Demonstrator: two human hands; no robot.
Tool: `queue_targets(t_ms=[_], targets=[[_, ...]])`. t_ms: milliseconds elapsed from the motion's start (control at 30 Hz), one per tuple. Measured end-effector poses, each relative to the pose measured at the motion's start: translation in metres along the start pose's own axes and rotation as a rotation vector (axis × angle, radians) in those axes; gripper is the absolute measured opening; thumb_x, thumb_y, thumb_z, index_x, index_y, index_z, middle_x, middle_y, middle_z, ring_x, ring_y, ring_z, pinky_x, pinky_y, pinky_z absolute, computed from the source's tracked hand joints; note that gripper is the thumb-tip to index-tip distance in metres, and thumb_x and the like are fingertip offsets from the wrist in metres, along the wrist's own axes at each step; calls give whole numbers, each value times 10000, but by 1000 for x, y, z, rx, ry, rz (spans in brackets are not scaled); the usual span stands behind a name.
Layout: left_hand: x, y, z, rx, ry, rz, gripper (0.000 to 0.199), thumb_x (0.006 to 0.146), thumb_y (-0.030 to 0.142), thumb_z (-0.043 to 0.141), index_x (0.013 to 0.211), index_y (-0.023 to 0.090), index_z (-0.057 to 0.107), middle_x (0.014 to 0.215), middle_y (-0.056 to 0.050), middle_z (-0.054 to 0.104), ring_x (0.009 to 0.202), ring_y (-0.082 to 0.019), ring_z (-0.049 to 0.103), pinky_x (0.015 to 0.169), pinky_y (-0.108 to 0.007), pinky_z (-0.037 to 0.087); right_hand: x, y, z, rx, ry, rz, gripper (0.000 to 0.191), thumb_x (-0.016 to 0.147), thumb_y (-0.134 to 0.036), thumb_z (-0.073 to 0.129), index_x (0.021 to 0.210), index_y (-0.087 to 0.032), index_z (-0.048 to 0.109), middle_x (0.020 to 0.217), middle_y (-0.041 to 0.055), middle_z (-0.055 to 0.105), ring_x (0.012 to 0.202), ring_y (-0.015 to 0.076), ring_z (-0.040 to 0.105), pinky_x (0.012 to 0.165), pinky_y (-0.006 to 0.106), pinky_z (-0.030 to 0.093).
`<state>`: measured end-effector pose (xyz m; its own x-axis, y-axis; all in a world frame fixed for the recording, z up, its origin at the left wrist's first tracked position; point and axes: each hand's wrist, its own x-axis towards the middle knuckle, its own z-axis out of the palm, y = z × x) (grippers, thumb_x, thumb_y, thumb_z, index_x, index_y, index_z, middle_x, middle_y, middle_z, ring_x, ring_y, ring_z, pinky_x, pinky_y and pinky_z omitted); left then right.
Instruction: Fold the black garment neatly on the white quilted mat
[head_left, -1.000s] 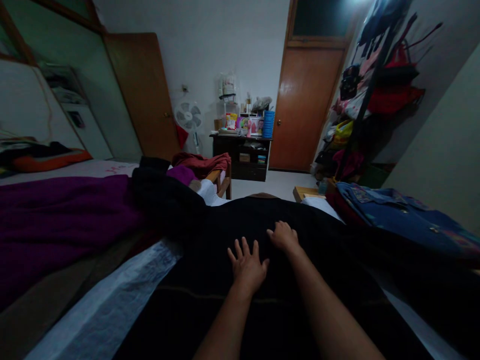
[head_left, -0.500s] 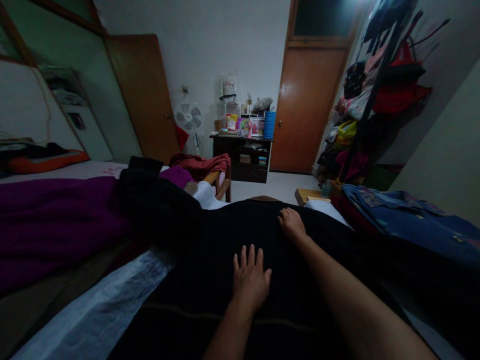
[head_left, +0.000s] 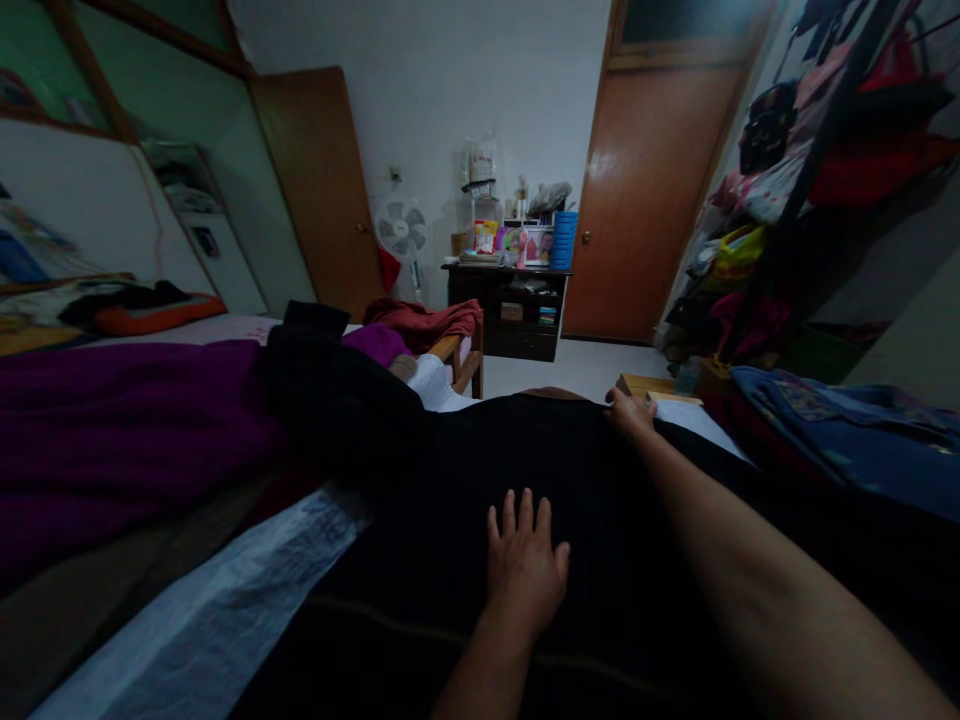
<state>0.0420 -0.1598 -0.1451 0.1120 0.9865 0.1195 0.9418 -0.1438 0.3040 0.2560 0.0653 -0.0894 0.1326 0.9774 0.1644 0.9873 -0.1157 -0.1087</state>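
A black garment (head_left: 450, 520), its exact kind not clear in the dark, lies spread out in front of me, with a thin pale line crossing its near part. My left hand (head_left: 525, 565) rests flat on its middle, palm down, fingers spread. Farther off, my right hand (head_left: 631, 415) touches the garment's far right edge with the arm stretched out and the fingers apart. To the left, a bunched black cloth (head_left: 337, 400) adjoins the spread garment. Beyond it is a purple cloth (head_left: 135, 430).
A pale bed sheet (head_left: 225, 610) shows at the left. Folded denim clothing (head_left: 847, 430) lies at the right. A reddish cloth (head_left: 427, 325) hangs over a wooden frame. Farther back stand a fan (head_left: 403, 230), a dark cabinet (head_left: 502, 335) and a door (head_left: 637, 200). Bags (head_left: 780, 190) hang at the right.
My right hand has slid forward and to the right, from the garment's upper part to its far right edge. My left hand stays flat on it. The view has turned slightly left.
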Motion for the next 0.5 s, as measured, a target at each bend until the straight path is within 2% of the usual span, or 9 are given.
queue_targets(t_ms=[167,300,500], targets=[[-1,1,-2,-5,-12,-9,602,884,492,369,1428,235,381,1520,-67,304,1413,-337,167,1124,-583,127,1,0,6,11,5,-11,221,839,-273,531,1039,-234,616,1001,79,654,1063,281,512,968,496,211],[-1,2,-4,-2,-24,-11,601,884,485,379,1432,239,374,1524,-64,297,1417,-334,155,1128,-577,130,-1,-1,4,35,45,-16,229,883,-266,456,982,-242,661,983,71,656,1058,270,498,967,476,218],[0,3,-5,-5,-31,-17,596,878,469,397,1428,241,382,1523,-64,300,1414,-340,163,1123,-587,125,1,0,-15,86,158,108,343,930,-332,368,1078,-187,641,1153,140,588,1083,279,476,898,419,304]])
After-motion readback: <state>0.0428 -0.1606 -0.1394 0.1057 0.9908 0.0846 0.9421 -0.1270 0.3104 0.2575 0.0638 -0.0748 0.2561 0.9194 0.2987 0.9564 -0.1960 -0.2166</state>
